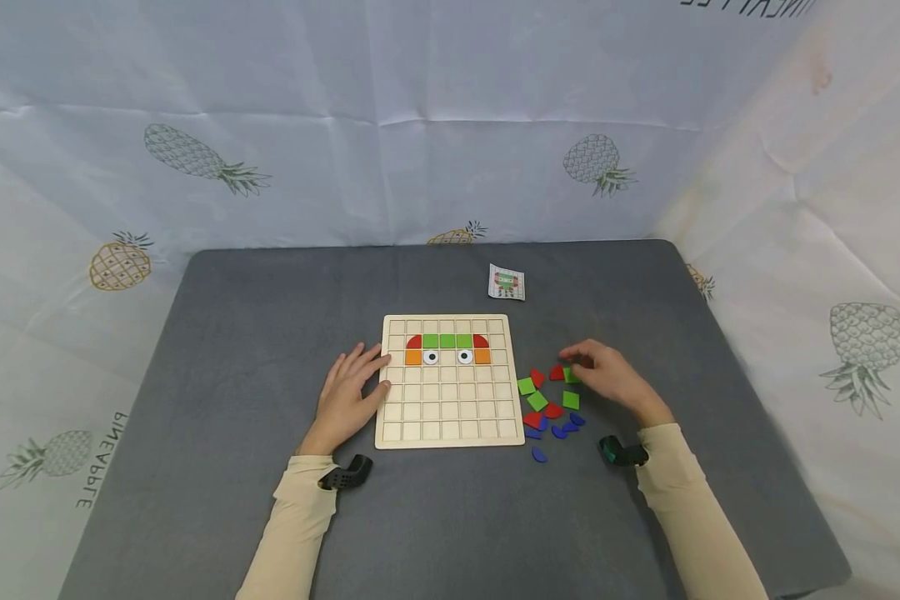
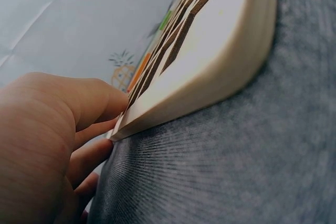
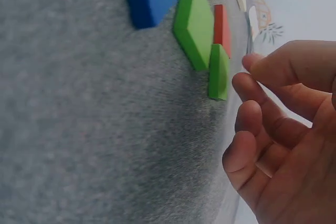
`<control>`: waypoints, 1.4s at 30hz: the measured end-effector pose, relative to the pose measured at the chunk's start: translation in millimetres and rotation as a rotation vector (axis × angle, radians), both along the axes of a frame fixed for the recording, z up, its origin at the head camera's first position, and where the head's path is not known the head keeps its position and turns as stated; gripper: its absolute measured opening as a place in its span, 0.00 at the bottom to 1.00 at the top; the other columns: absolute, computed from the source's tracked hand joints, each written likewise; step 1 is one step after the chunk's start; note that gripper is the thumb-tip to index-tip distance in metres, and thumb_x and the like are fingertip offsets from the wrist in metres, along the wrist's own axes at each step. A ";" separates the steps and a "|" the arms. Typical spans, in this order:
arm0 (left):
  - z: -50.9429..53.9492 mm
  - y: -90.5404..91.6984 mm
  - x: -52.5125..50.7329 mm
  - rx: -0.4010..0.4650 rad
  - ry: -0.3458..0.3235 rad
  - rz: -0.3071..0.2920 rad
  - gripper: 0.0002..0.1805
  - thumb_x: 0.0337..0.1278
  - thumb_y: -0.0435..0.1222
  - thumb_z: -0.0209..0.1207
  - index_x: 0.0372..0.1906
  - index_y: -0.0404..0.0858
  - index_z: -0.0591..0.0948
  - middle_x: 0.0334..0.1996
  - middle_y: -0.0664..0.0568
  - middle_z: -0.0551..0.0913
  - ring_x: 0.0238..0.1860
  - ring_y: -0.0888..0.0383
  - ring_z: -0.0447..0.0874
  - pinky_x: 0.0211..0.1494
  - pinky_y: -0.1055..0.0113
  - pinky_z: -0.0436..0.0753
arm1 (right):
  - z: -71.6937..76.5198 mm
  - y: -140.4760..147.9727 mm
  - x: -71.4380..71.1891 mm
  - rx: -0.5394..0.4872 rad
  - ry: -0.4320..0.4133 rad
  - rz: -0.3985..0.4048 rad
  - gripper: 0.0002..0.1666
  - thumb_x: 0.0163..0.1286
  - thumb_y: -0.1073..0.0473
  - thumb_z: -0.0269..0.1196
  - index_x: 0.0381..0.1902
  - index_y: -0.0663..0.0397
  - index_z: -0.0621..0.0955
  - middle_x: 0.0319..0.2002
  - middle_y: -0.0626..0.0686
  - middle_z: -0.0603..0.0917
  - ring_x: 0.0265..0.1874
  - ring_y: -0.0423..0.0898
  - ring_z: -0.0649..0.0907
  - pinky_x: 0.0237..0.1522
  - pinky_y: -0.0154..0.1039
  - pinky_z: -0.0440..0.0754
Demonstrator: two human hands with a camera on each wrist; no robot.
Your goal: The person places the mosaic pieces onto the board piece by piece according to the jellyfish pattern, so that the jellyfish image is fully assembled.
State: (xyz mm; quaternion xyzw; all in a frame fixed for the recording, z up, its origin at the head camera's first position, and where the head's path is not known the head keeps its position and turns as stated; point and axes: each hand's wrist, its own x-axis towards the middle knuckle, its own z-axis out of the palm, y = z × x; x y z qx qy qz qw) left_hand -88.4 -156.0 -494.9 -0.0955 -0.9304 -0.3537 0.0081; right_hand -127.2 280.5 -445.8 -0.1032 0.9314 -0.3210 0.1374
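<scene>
We're seeing one worktop (image 1: 457, 533), one grid board (image 1: 449, 412) sitting near its centre, holding nine tiles (image 1: 447, 341): three green, two red, two orange, two eyes (image 1: 431, 358). The left hand (image 1: 347, 402) is resting relaxed fingers on its left edge; the right hand (image 1: 606, 374) is hovering, fingers loosely bent, empty. One card (image 1: 507, 284) is lying beyond. Right of board, we're counting four green squares (image 1: 526, 386), four red pieces (image 1: 552, 410), six blue pieces (image 1: 539, 455).

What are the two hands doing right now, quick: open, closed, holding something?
Left hand: open, touching the board's left edge.
Right hand: open, fingers loosely curled near a green square, no piece visible in its grasp.
</scene>
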 end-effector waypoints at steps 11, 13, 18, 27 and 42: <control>-1.1 -1.0 0.1 -0.003 0.008 0.001 0.26 0.69 0.41 0.60 0.71 0.44 0.76 0.76 0.48 0.68 0.82 0.47 0.53 0.86 0.50 0.42 | -2.9 0.0 3.1 0.014 0.019 0.060 0.22 0.70 0.67 0.61 0.61 0.64 0.80 0.51 0.64 0.78 0.33 0.45 0.72 0.32 0.35 0.71; -1.4 -1.3 -0.1 -0.003 0.013 0.001 0.26 0.69 0.41 0.59 0.71 0.44 0.76 0.76 0.48 0.68 0.82 0.47 0.53 0.86 0.50 0.42 | -4.3 -1.0 2.7 0.020 0.020 0.077 0.22 0.71 0.64 0.63 0.62 0.63 0.80 0.51 0.63 0.77 0.33 0.45 0.72 0.33 0.36 0.72; -1.8 -1.9 -0.6 -0.008 0.008 -0.001 0.26 0.70 0.42 0.59 0.71 0.44 0.75 0.76 0.49 0.68 0.82 0.47 0.52 0.86 0.50 0.42 | -7.4 -6.0 1.7 0.085 0.059 0.111 0.20 0.72 0.62 0.63 0.60 0.61 0.82 0.50 0.62 0.78 0.38 0.48 0.76 0.39 0.43 0.78; 0.0 -0.9 -0.5 -0.008 0.003 -0.002 0.27 0.69 0.41 0.60 0.71 0.44 0.76 0.76 0.48 0.68 0.82 0.46 0.53 0.86 0.50 0.42 | -3.3 -14.4 2.8 0.162 0.049 0.075 0.15 0.71 0.62 0.62 0.53 0.60 0.83 0.51 0.60 0.80 0.47 0.54 0.81 0.51 0.57 0.83; -2.8 -0.6 0.1 -0.007 0.011 -0.004 0.26 0.69 0.42 0.59 0.71 0.44 0.76 0.76 0.49 0.69 0.82 0.47 0.53 0.86 0.50 0.42 | -1.9 -14.3 -1.7 0.090 0.045 -0.007 0.06 0.72 0.58 0.65 0.42 0.54 0.81 0.37 0.54 0.83 0.31 0.46 0.76 0.32 0.37 0.76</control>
